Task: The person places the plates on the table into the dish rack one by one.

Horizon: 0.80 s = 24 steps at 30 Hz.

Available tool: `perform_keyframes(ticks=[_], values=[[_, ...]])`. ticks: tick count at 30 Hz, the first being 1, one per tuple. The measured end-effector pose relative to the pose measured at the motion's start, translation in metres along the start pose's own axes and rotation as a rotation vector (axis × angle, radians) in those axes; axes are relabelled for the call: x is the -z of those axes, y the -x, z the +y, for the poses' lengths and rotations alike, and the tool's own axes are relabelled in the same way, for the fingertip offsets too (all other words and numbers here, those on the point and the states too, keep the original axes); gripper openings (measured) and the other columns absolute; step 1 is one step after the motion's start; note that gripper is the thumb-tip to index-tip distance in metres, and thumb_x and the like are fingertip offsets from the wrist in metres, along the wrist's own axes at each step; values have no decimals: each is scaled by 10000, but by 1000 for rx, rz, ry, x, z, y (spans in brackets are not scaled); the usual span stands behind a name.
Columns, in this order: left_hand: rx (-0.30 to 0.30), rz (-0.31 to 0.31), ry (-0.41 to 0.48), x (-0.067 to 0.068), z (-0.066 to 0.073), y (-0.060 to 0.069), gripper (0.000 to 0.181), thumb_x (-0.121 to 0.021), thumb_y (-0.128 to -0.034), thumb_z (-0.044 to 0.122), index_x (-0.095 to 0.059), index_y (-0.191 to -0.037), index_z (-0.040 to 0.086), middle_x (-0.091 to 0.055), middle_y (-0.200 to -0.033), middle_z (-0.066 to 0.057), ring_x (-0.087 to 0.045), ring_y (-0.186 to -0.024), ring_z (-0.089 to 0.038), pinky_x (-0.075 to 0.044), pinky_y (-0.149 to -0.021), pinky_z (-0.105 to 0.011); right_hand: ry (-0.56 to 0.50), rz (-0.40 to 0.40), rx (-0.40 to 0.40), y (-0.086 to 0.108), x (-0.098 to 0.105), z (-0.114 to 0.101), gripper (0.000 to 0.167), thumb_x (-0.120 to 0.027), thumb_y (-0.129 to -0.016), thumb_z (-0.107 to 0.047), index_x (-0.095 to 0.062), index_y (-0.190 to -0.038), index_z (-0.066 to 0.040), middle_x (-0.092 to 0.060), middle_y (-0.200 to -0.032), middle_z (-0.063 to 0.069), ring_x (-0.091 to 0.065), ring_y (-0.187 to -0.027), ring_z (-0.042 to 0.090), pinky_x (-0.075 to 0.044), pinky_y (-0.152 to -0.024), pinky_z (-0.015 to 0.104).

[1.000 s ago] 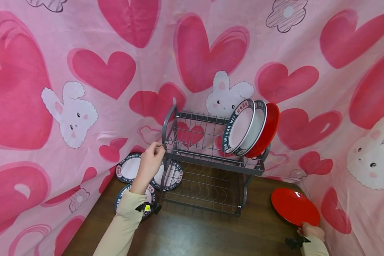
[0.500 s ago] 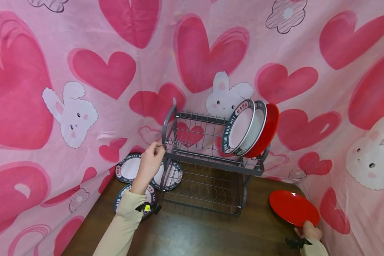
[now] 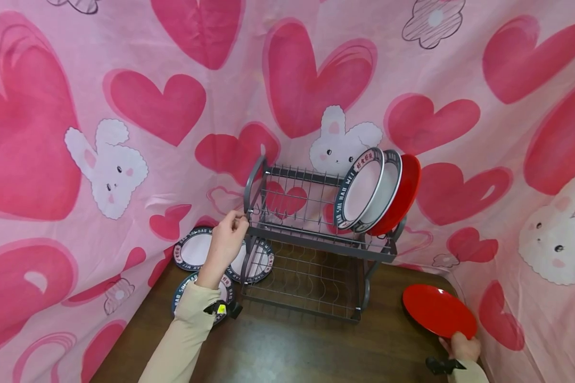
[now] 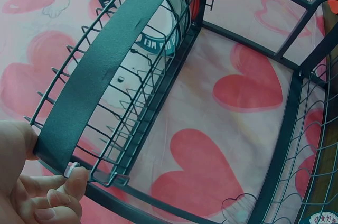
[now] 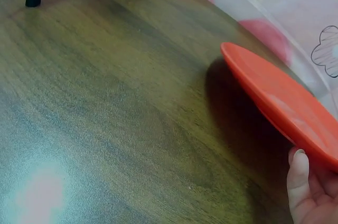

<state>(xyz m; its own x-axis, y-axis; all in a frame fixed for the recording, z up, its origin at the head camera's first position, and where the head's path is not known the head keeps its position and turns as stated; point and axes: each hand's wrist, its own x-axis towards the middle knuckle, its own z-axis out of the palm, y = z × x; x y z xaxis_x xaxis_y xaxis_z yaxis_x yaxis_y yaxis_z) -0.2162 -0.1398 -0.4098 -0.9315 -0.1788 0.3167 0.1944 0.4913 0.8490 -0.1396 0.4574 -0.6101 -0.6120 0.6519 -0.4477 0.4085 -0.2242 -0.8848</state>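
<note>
At the front left corner of the dark two-tier rack (image 3: 316,243), the left hand (image 3: 229,234) grips the upper frame; in the left wrist view its thumb and fingers (image 4: 76,180) pinch the rack's end. The right hand (image 3: 463,348) holds the near edge of a red plate (image 3: 438,311) at the table's right side. In the right wrist view this plate (image 5: 288,100) is tilted, its far edge raised over its shadow. Two patterned plates (image 3: 361,191) and a red plate (image 3: 404,197) stand upright at the right end of the upper tier.
Several white plates with dark patterned rims (image 3: 194,250) lie on the wooden table (image 3: 287,346) left of the rack, partly behind the left forearm. Pink cloth (image 3: 172,175) with hearts and rabbits hangs around the table's back and sides.
The red plate in the right hand has shifted slightly left and down. The left hand keeps its grip on the rack, and the plates on the rack have not moved.
</note>
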Motion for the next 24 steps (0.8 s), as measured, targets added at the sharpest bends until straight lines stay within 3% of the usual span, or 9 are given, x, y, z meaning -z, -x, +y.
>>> perform_keyframes(ticks=[11,17,24], values=[[-5,-7,7,0,0,0,270,-521,-1023,222,-685,-1176,71,-649,-853,-84,-558,-735,-251,-438,-665,-363,16,-39,16,5,2,4,686,-413,-958,47,-184,-1605,52,-509,-722,-208,-601,-652,27,-606,-671,270],[-9,-4,6,0,0,0,266,-526,-1019,219,-688,-1164,68,-652,-847,-83,-560,-734,-249,-440,-668,-362,26,-34,9,10,2,0,684,-362,-961,62,-191,-1622,18,-489,-693,-240,-597,-648,20,-592,-655,250],[-15,1,13,0,0,0,258,-532,-1016,212,-689,-1154,62,-646,-843,-82,-543,-716,-239,-431,-655,-359,5,-54,10,16,-1,-5,623,-324,-1035,-25,-197,-1645,-24,-497,-697,-271,-579,-686,-23,-579,-664,233]])
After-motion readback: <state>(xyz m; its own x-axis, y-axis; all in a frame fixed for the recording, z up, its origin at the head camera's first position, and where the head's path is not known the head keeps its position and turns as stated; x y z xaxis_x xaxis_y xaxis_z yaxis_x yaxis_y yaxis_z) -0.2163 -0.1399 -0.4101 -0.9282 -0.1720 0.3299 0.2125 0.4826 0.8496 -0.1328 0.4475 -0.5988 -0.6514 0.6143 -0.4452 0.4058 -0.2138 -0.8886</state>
